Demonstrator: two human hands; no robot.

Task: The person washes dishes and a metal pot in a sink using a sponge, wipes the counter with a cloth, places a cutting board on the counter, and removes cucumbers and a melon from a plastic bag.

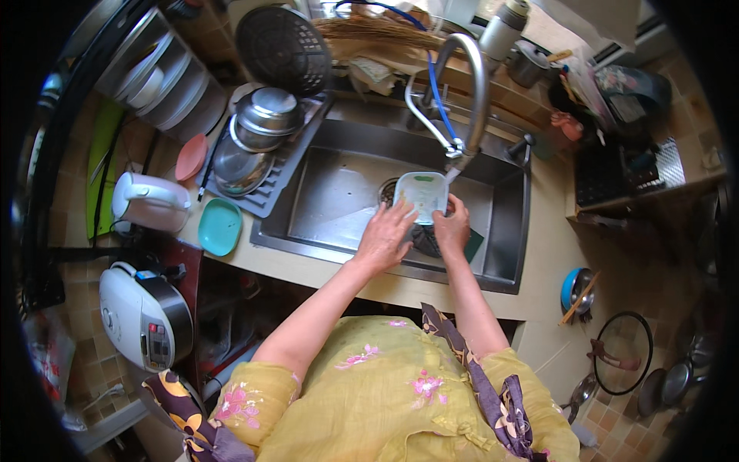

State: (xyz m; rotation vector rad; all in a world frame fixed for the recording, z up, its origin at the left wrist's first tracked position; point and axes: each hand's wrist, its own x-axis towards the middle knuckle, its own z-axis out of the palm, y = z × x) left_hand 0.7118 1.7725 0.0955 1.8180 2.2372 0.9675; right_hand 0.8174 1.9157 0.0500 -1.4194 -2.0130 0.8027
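Observation:
A translucent plastic container (420,193) is held over the sink beneath the faucet spout, with green and yellowish bits inside. My right hand (453,226) grips its lower right rim, thumb on the near side. My left hand (385,234) has its fingers apart, and the fingertips overlap the container's near left part; whether they press on it is hard to tell. Under the container, the drain (388,190) is partly covered. Below my right hand lie a dark mesh-like item (426,241) and a green scouring pad (474,245) in the stainless steel sink (346,179).
A curved faucet (478,98) rises behind the sink. Metal bowls (267,118) rest on a grey drying rack (277,187) at left, near a teal plastic dish (220,227) and an electric kettle (151,202). Rightward, chopsticks (579,297) lie across a blue bowl (568,286).

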